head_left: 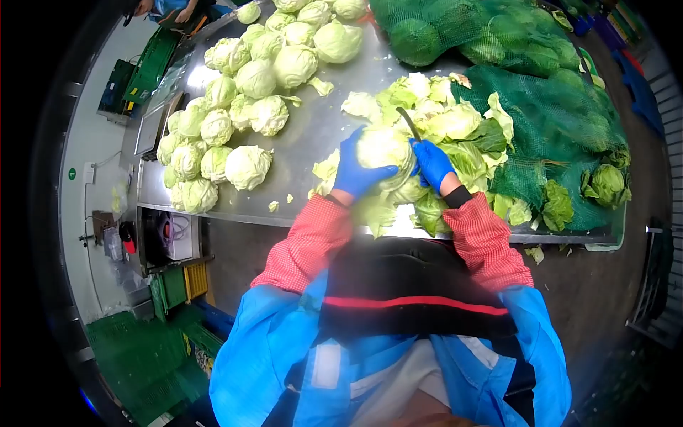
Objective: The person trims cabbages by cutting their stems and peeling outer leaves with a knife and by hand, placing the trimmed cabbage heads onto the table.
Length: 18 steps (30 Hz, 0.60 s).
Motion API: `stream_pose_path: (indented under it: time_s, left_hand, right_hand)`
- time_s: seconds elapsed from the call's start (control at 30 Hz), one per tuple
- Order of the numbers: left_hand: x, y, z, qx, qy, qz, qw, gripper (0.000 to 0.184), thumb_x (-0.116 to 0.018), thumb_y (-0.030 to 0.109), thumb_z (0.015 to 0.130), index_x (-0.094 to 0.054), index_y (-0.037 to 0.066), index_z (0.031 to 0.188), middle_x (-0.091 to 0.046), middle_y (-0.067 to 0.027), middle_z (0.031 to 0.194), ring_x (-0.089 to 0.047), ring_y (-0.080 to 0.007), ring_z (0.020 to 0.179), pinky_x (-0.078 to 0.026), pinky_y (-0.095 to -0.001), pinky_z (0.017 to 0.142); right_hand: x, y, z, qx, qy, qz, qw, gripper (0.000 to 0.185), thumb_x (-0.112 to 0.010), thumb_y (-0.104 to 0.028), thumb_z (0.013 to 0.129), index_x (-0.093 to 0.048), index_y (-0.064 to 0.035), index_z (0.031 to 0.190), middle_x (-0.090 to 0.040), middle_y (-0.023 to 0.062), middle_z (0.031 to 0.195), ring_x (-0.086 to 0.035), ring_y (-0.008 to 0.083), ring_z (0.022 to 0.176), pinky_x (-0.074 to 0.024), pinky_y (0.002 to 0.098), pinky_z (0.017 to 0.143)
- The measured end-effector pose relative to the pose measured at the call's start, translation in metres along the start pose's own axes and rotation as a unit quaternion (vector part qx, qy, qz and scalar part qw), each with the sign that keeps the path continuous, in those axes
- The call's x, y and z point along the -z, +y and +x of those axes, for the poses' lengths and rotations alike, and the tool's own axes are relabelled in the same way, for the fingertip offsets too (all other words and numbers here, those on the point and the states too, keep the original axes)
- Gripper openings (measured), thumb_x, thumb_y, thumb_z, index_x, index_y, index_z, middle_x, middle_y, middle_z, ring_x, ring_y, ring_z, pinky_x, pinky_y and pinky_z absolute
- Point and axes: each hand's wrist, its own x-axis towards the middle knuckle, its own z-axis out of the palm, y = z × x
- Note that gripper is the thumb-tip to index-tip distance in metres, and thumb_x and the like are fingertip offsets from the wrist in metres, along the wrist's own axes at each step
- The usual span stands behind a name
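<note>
A pale green cabbage [384,147] is held over the metal table near its front edge. My left hand [359,165], in a blue glove, is wrapped round the cabbage's left side. On the other side my right hand [432,164], also gloved in blue, is closed on a knife whose dark curved blade [408,123] points up and left. The right hand's fingers are beside the cabbage. Loose cabbage leaves [455,124] lie heaped behind and to the right of both hands, and more leaves [377,213] are below them.
Many cabbages [249,167] are piled on the metal table [313,153] at left and back. Green net sacks [569,135] of cabbages cover the right side. Another person's hands [186,13] show at the far top left. Green crates [153,64] stand beyond the table's left end.
</note>
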Motion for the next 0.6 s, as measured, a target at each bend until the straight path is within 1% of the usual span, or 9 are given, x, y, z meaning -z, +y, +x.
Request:
stream_pose_path:
  time_s: [0.03,0.07,0.13,0.17,0.23,0.3,0.4,0.5,0.6]
  left_hand:
    - [-0.002,-0.022,0.005,0.051,-0.039,0.018,0.998,0.107,-0.09,0.037,0.048,-0.038,-0.002,0.133,-0.048,-0.0194,0.119,-0.051,-0.0283,0.11,-0.044,-0.0394,0.094]
    - [-0.004,-0.022,0.002,0.075,-0.024,0.05,0.996,0.107,-0.09,0.039,0.048,-0.038,-0.002,0.133,-0.048,-0.0201,0.12,-0.051,-0.0292,0.111,-0.044,-0.0395,0.094]
    - [-0.015,-0.016,0.004,0.117,0.001,0.115,0.986,0.107,-0.088,0.042,0.049,-0.039,-0.002,0.132,-0.047,-0.0216,0.121,-0.051,-0.0311,0.112,-0.045,-0.0397,0.094]
    - [-0.016,0.004,0.006,0.12,-0.005,0.196,0.973,0.104,-0.087,0.044,0.051,-0.039,-0.002,0.131,-0.046,-0.0232,0.123,-0.05,-0.0337,0.113,-0.044,-0.0402,0.095]
    - [-0.023,0.01,0.006,0.125,-0.001,0.218,0.968,0.104,-0.086,0.045,0.051,-0.039,-0.002,0.132,-0.046,-0.0231,0.124,-0.049,-0.0343,0.114,-0.043,-0.0402,0.096]
    - [-0.025,0.002,0.011,0.109,0.0,0.208,0.972,0.105,-0.085,0.046,0.053,-0.037,-0.002,0.133,-0.045,-0.0234,0.125,-0.048,-0.035,0.116,-0.042,-0.0399,0.097]
    - [-0.029,0.009,0.014,0.133,-0.008,0.212,0.968,0.106,-0.085,0.046,0.053,-0.036,-0.002,0.134,-0.045,-0.0241,0.126,-0.048,-0.0356,0.117,-0.042,-0.0395,0.098]
    - [-0.035,0.014,0.018,0.165,-0.017,0.243,0.956,0.107,-0.084,0.047,0.054,-0.035,-0.002,0.135,-0.044,-0.0245,0.127,-0.048,-0.0366,0.116,-0.042,-0.0387,0.098]
    - [-0.037,0.026,0.018,0.191,0.007,0.238,0.952,0.108,-0.085,0.048,0.053,-0.034,-0.002,0.135,-0.043,-0.0245,0.128,-0.046,-0.0371,0.118,-0.04,-0.0402,0.099]
  right_hand:
    - [0.003,-0.002,-0.007,0.055,0.043,-0.129,0.989,0.04,-0.045,-0.041,0.092,-0.057,-0.0082,0.112,-0.064,0.0199,0.085,-0.063,0.0333,0.069,-0.0499,0.0403,0.07]
    - [0.003,-0.004,-0.016,0.104,0.06,-0.196,0.973,0.037,-0.044,-0.038,0.092,-0.058,-0.0088,0.11,-0.064,0.0199,0.087,-0.063,0.034,0.071,-0.05,0.0415,0.07]
    - [0.005,-0.009,-0.034,0.2,0.1,-0.324,0.919,0.032,-0.043,-0.033,0.092,-0.059,-0.0102,0.107,-0.064,0.0199,0.092,-0.064,0.0354,0.075,-0.0502,0.044,0.07]
    - [0.004,-0.019,-0.045,0.206,0.09,-0.366,0.903,0.022,-0.045,-0.024,0.09,-0.058,-0.0089,0.098,-0.064,0.0171,0.09,-0.064,0.0347,0.073,-0.0509,0.0443,0.065]
    - [-0.002,-0.015,-0.054,0.213,0.1,-0.421,0.876,0.015,-0.048,-0.02,0.087,-0.057,-0.009,0.092,-0.063,0.0159,0.086,-0.064,0.0339,0.07,-0.0508,0.0437,0.061]
    - [-0.006,-0.007,-0.054,0.242,0.126,-0.435,0.858,0.007,-0.052,-0.013,0.083,-0.056,-0.0093,0.086,-0.061,0.0141,0.079,-0.063,0.0322,0.067,-0.0507,0.0414,0.055]
    - [-0.009,0.002,-0.047,0.244,0.158,-0.446,0.847,0.006,-0.052,-0.013,0.083,-0.056,-0.0094,0.087,-0.061,0.014,0.079,-0.063,0.032,0.065,-0.0509,0.0412,0.055]
    - [-0.006,0.006,-0.03,0.217,0.171,-0.468,0.839,0.006,-0.052,-0.013,0.083,-0.056,-0.0095,0.087,-0.061,0.0141,0.079,-0.064,0.0319,0.063,-0.0509,0.0413,0.055]
    - [-0.006,0.004,-0.019,0.215,0.164,-0.473,0.838,0.007,-0.053,-0.013,0.082,-0.056,-0.0087,0.087,-0.062,0.0156,0.079,-0.064,0.0333,0.063,-0.0508,0.0431,0.055]
